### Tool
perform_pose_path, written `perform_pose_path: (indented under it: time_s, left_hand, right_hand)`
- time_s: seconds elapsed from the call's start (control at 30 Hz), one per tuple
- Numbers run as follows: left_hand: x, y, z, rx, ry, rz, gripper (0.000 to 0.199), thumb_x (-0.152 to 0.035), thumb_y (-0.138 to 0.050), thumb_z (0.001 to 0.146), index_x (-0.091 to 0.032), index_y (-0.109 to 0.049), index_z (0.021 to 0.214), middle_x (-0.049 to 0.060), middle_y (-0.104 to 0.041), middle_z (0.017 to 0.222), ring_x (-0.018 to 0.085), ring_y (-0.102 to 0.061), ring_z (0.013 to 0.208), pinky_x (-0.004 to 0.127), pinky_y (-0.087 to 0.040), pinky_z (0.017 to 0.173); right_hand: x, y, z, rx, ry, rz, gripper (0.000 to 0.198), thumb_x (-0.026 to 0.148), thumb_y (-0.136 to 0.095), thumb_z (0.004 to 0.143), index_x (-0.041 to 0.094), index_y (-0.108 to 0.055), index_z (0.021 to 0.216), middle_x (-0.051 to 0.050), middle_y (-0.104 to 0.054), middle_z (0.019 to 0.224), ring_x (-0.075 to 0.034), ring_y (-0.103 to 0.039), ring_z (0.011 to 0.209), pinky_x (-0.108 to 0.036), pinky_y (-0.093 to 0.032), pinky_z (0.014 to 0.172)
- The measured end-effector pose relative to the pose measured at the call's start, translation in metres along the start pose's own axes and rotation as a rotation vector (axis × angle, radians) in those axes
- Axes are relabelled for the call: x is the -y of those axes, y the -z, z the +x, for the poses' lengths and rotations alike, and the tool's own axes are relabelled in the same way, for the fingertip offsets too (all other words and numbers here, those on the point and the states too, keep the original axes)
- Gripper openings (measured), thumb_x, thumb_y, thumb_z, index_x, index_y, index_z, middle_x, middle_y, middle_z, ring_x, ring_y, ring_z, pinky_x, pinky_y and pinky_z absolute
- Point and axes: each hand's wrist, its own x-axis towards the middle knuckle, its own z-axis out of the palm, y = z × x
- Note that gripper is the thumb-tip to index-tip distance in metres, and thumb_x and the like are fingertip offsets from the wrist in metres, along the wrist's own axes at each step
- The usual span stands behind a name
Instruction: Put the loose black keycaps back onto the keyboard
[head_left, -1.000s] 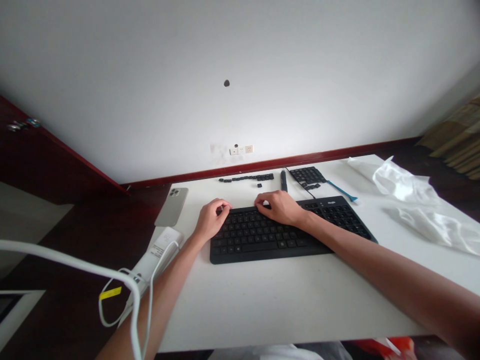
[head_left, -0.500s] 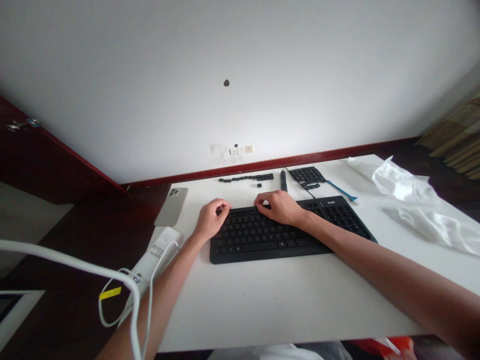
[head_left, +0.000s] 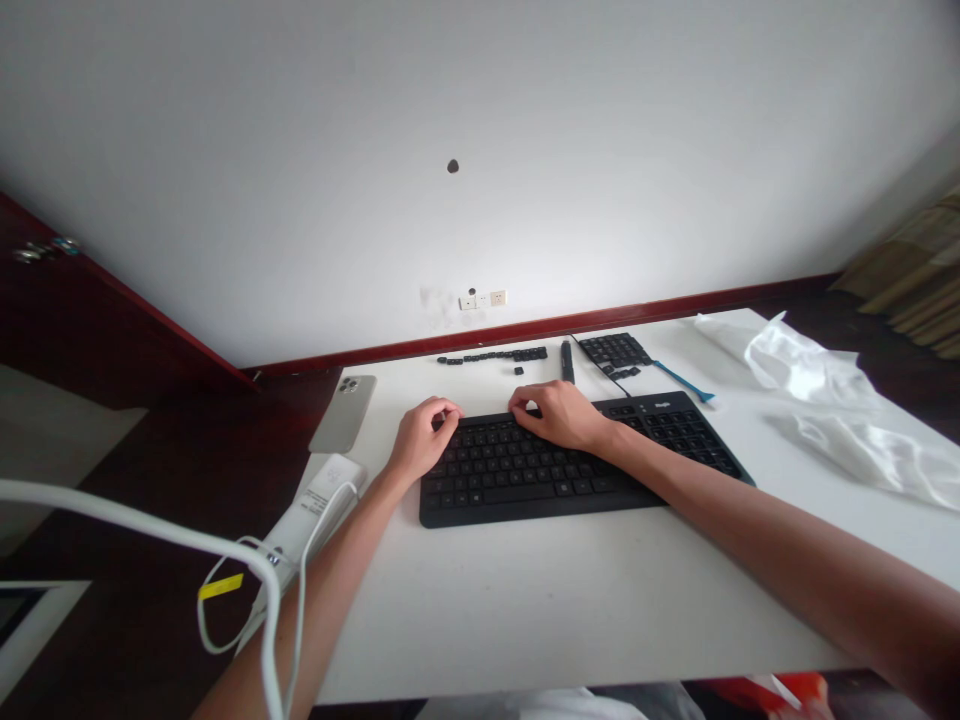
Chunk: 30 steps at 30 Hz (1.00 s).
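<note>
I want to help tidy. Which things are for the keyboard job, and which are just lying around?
Likely for the job:
keyboard, under the right hand
loose keys
maybe the blue tool

Probably just lying about:
phone
power strip
white wrapping

Likely room in home: dark red wooden door (head_left: 112, 310) with metal knob (head_left: 30, 253), matching skirting (head_left: 750, 294), plain pale wall (head_left: 337, 200), household sockets (head_left: 499, 298), gathered tan curtain (head_left: 911, 285) at right, dark floor (head_left: 247, 430).

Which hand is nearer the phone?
Left. The left hand is right of the phone, at a corner of the keyboard; the right hand is farther right, at its far edge.
</note>
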Motion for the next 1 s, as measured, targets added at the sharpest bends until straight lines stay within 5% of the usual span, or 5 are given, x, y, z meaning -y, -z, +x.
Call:
perform_pose_path:
  time_s: [1.0]
  left_hand:
    - [-0.0011, 0.0007, -0.0003, 0.004, -0.003, 0.003, 0.02, -0.027, -0.055, 0.098, -0.023, -0.072, 0.088, 0.002, -0.076, 0.096, 0.019, -0.07, 0.092, 0.03, -0.052, 0.087]
  right_hand:
    - [-0.0013, -0.0011, 0.0002, -0.002, 0.004, 0.009, 0.016, 0.023, -0.059, 0.092, 0.024, -0.075, 0.094, 0.0, -0.079, 0.09, -0.019, -0.071, 0.078, -0.028, -0.044, 0.072]
